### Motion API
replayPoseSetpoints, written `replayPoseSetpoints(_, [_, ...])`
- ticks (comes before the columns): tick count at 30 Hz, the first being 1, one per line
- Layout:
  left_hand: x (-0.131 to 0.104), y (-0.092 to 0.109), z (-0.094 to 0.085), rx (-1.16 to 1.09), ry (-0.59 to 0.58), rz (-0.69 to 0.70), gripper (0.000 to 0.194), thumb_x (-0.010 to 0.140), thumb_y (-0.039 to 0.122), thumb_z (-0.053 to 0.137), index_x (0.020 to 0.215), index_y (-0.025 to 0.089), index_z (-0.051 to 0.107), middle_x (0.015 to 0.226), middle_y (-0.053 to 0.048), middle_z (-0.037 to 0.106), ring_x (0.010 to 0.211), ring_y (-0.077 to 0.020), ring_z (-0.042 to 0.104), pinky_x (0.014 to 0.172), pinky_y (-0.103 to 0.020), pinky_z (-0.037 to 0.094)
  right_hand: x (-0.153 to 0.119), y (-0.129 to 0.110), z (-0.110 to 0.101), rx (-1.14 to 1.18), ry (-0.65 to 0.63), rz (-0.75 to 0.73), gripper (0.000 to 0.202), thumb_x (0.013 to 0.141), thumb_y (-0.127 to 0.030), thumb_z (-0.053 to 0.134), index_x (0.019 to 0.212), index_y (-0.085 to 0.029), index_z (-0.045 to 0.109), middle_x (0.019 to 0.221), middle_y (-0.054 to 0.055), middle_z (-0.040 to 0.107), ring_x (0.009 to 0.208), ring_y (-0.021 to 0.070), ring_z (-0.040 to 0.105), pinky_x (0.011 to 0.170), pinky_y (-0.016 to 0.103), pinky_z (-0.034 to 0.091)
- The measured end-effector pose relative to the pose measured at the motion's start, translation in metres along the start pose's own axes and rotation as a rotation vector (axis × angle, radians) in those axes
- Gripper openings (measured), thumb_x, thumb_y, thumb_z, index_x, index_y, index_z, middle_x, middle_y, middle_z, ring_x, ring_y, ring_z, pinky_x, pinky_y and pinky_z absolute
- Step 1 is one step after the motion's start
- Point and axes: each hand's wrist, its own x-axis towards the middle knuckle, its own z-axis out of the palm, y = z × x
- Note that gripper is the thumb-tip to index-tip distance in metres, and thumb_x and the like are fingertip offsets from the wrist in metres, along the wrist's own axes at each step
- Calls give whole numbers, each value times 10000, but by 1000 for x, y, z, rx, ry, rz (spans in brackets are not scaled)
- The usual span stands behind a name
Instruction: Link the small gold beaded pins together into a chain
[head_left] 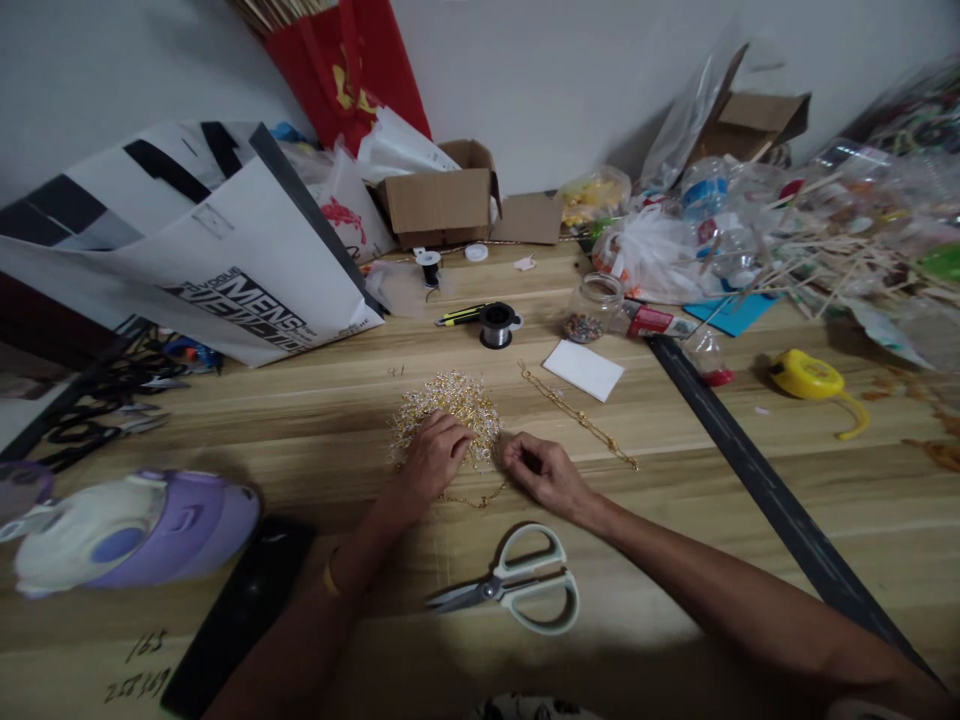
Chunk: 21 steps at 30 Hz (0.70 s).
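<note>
A pile of small gold and clear beads lies on the wooden table. My left hand rests over the pile's lower part, its fingers bent together; whatever they pinch is too small to name. Just right of the pile, my right hand is closed with thumb and forefinger together, at the end of a gold chain that runs below the pile between both hands. A second gold chain lies to the upper right. Scissors with pale handles lie slightly open below my hands.
Behind the pile are a wire spool, a cutter, a bead jar and a white card. A yellow tape measure and cluttered bags are right. A purple-white object, a black phone-like slab and a paper bag are left.
</note>
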Motion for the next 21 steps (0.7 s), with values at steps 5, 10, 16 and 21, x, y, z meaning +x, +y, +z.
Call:
replayPoseSetpoints(5, [0,-1,0,-3,18,-5,96,827,128,555,791,166,636,786,-46,653,808,-185,542,778,-349,455,0,1,0,-17,2,-2,123,844,-234,521,747,-160,527,658,-9,532,581,101,460,543,208,339])
replayPoseSetpoints(10, [-1,-4,3,-30,58,-4,106,838,140,540,814,174,637,794,-41,665,798,-179,551,769,-344,454,0,2,1,-7,5,-11,133,848,-239,512,742,-158,525,654,-9,532,582,101,462,540,207,339])
replayPoseSetpoints(16, [-1,-4,-2,-56,66,-11,96,824,146,558,779,182,635,779,-33,641,808,-177,534,774,-343,444,0,1,0,-10,2,-3,139,852,-255,516,750,-160,527,671,1,545,594,110,469,551,219,348])
replayPoseSetpoints(21, [0,4,-6,-18,-12,9,106,829,175,565,884,189,655,871,-48,598,891,-187,502,830,-355,425,0,0,0,4,-2,3,158,850,-274,516,737,-163,525,652,-3,533,585,110,465,549,217,351])
